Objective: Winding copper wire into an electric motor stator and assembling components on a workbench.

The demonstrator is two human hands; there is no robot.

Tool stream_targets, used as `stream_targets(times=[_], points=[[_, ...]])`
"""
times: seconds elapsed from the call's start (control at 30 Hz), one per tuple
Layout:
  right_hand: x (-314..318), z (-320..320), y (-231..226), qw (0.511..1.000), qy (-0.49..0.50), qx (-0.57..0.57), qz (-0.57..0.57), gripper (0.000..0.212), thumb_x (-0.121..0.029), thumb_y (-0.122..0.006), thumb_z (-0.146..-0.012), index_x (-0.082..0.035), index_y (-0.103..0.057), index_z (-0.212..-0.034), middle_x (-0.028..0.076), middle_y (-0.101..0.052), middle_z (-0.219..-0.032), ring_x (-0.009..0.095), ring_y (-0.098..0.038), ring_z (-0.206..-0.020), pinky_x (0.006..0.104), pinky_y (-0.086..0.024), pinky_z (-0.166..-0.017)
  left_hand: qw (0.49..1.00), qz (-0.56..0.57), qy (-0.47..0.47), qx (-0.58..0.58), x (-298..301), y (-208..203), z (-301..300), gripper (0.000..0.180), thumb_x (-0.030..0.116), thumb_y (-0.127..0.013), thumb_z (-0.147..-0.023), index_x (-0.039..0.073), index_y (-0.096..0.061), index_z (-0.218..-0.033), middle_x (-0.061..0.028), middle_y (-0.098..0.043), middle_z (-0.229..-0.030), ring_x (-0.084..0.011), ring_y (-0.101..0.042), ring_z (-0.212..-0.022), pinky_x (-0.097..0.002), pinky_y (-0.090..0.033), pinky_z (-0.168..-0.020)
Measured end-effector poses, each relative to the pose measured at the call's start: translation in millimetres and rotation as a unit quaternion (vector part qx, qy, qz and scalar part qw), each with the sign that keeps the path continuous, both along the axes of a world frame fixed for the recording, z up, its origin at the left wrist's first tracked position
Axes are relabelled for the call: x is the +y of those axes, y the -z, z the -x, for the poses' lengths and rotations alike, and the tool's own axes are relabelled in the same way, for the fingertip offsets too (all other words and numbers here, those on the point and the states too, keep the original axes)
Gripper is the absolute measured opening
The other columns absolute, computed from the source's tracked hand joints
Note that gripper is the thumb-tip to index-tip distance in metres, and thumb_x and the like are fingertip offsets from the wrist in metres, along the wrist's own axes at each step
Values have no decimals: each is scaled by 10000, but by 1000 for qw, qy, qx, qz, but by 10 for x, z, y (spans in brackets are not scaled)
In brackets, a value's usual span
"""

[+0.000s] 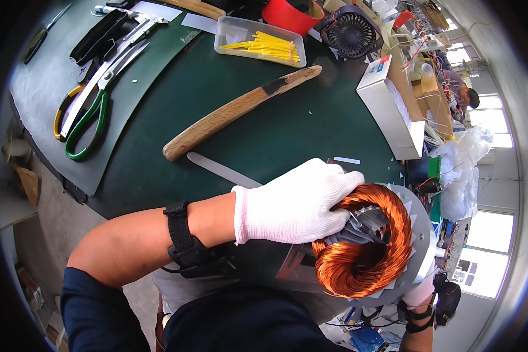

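Observation:
Copper wire windings (pixel 396 234) loop in a thick orange ring on a motor stator, with grey sheet (pixel 371 222) and metal fins inside the ring. My left hand (pixel 302 202), in a white knitted glove, has its fingers curled over the ring's upper left side. Behind the windings is a round grey plate (pixel 421 234), with white paper tabs sticking out around the coil. My right hand (pixel 421 290), also gloved, is at the plate's lower right edge. Its fingers are hidden behind the stator.
On the green table (pixel 217 97) lie a wooden stick (pixel 217 120), a flat pale strip (pixel 223 169), scissors (pixel 102 82) and a caliper (pixel 136 32). Behind them are a tray of yellow sticks (pixel 261 47), a black fan (pixel 352 32) and a white box (pixel 387 108). A person (pixel 463 91) is farther right.

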State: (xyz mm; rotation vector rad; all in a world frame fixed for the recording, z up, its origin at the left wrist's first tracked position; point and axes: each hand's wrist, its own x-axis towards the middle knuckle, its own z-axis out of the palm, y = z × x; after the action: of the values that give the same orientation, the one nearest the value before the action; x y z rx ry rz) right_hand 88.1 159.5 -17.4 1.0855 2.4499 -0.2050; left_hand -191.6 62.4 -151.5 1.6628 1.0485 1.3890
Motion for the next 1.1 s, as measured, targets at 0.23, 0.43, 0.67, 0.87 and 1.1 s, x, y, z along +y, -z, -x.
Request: stream_targets(times=[0.23, 0.43, 0.67, 0.87, 1.1], points=[[49, 227, 72, 1000, -1, 6, 3, 208, -24, -688, -769, -17, -678, -976, 134, -691, -808, 341, -698, -748, 410, -544, -675, 1000, 18, 18, -9, 6, 4, 49, 279, 64, -622, -851, -37, -605, -1111, -262, -630, -885, -453, -645, -861, -475, -519, -782], [50, 178, 55, 1000, -5, 10, 6, 198, -23, -689, -765, -17, -677, -962, 132, -686, -794, 340, -695, -733, 408, -542, -664, 1000, 6, 9, -4, 1, 22, 7, 270, 75, -615, -859, -31, -603, -1106, -264, -626, -903, -451, -642, -880, -482, -513, -785], [103, 49, 32, 1000, -8, 16, 6, 187, -21, -690, -760, -16, -677, -946, 129, -680, -778, 339, -692, -716, 407, -539, -652, 1000, -1, 2, 7, -13, 22, 36, 275, 86, -619, -872, -31, -599, -1119, -264, -626, -913, -451, -642, -878, -482, -514, -786], [62, 97, 81, 1000, -20, 20, 5, 177, -20, -691, -755, -15, -676, -931, 126, -675, -764, 338, -689, -700, 406, -537, -641, 1000, -4, 2, -15, -27, 43, 17, 277, 88, -619, -868, -33, -608, -1117, -265, -628, -908, -452, -647, -882, -486, -515, -788], [14, -286, -99, 998, 13, 58, -3, 165, -18, -693, -750, -14, -675, -915, 124, -669, -748, 337, -686, -683, 404, -534, -628, 999, 26, 26, 21, -29, -139, 149, 280, 110, -644, -867, -39, -613, -1102, -241, -643, -1014, -428, -642, -952, -462, -517, -836]])
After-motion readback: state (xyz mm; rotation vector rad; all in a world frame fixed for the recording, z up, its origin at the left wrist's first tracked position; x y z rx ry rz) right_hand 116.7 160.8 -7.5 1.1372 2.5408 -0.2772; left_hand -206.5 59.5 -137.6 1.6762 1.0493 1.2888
